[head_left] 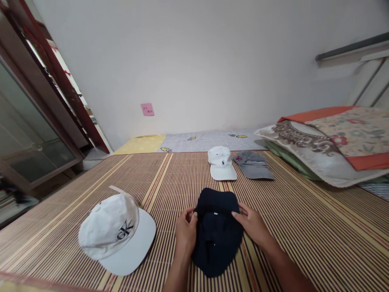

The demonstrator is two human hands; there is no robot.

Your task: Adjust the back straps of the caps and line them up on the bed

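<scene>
A dark navy cap (216,231) lies flattened on the striped bamboo mat (304,227), right in front of me. My left hand (186,232) grips its left edge with the fingers curled over the fabric. At the cap's right edge, my right hand (252,224) pinches the fabric. A white cap with a black logo (117,233) rests to the left of my hands, apart from them.
Farther back lie a small white cap (221,163) and a grey cap (253,165), side by side. Stacked pillows (328,146) fill the right. A glass-door cabinet (27,134) stands at the left, and a pink note (147,109) is stuck on the wall.
</scene>
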